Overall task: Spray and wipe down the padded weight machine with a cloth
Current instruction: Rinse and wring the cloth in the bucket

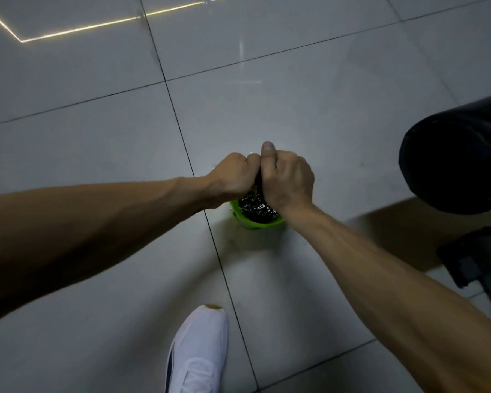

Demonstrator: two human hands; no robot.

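Observation:
My left hand (pixel 234 174) and my right hand (pixel 287 177) are clenched side by side, knuckles touching, over a small green bucket (pixel 262 224) on the floor. Both grip a dark cloth (pixel 258 186), of which only a sliver shows between them. The water in the bucket looks dark and rippled. A black padded roller (pixel 457 163) of the weight machine juts in at the right edge, apart from my hands.
Grey glossy floor tiles (pixel 97 137) lie all around. My white shoe (pixel 199 355) stands at the bottom centre. A black machine base (pixel 476 259) sits at the lower right under the roller. A light strip reflects on the floor at the top left.

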